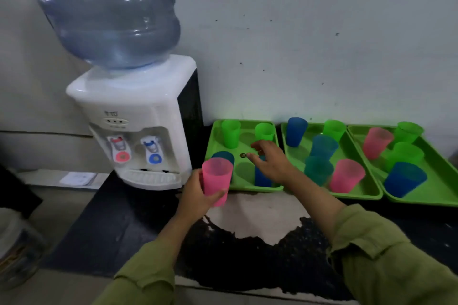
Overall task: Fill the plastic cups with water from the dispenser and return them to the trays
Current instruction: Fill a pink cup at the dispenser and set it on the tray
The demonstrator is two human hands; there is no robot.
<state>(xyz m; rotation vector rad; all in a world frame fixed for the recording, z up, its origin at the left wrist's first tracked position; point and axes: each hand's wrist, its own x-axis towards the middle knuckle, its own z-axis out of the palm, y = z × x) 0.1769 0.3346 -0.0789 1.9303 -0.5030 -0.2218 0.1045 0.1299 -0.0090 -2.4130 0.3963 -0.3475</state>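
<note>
Dispenser [138,116] at left of frame, left hand [195,197] curled round pink cup [216,178] at centre, before leftmost green tray [247,188], right hand [272,162] loose-fingered, holding nothing, over that tray above blue cup [262,179], middle tray [359,197] and right tray [438,171] of cups at right.

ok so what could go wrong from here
1. The right hand reaches low over the tray beside the dispenser, just above a blue cup; it could knock that cup over.
2. The left hand grips the pink cup low down, near its base; once filled it may tip or slosh.
3. The red tap sits right beside the blue tap; the red one may run hot and soften thin plastic.
</note>
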